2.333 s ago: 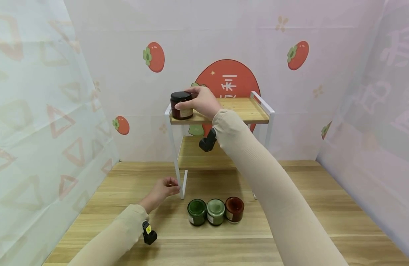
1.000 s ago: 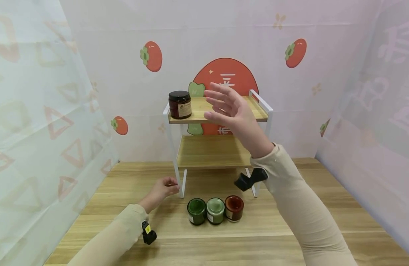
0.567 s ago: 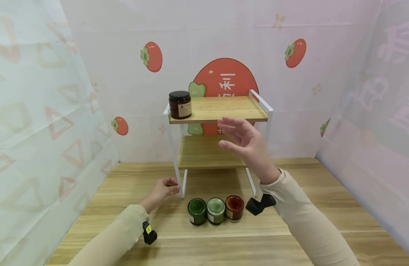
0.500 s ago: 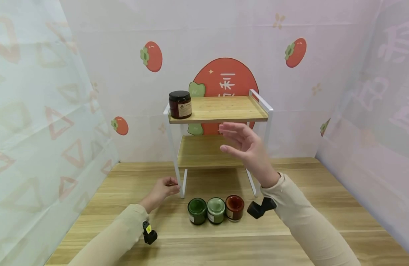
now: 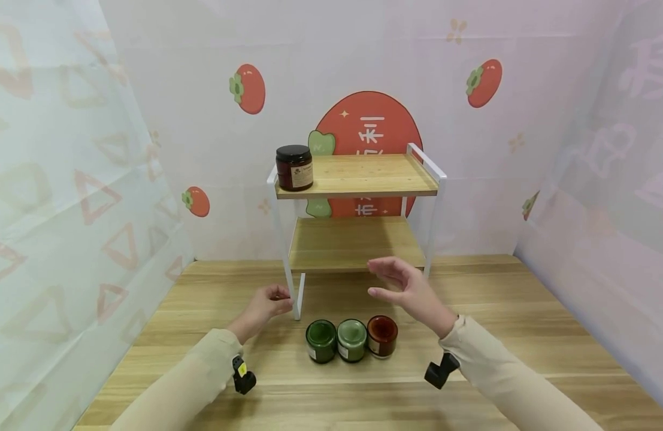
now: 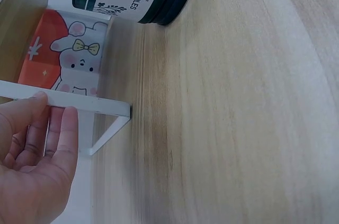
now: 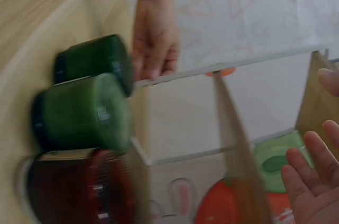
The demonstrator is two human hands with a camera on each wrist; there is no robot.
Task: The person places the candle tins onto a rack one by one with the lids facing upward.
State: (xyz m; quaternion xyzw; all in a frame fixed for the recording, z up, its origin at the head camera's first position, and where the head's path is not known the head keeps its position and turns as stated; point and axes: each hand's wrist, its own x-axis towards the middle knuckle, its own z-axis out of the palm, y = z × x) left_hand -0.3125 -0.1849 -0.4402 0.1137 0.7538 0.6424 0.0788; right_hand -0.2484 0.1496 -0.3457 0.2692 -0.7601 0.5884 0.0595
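Note:
My left hand (image 5: 262, 310) pinches the white front left leg (image 6: 79, 102) of a two-tier wooden shelf (image 5: 358, 195) near its foot. Free of any object, my right hand (image 5: 409, 292) hovers with fingers apart, above and a little right of a red-brown candle jar (image 5: 382, 336). Beside that jar stand a light green candle jar (image 5: 352, 340) and a dark green candle jar (image 5: 321, 340), in a row before the shelf. All three show their glass bases upward. A dark brown jar with a black lid (image 5: 294, 168) sits upright at the top board's left end.
The shelf's lower board (image 5: 358, 242) spans between the white side frames, with a raised rail (image 5: 427, 163) on the top right. A wood-grain table (image 5: 503, 335) lies underneath. Patterned white sheets (image 5: 191, 131) enclose the back and both sides.
My right hand has let go of the dark brown jar on the top board and come down towards the row of jars. My left hand has stayed at the shelf leg.

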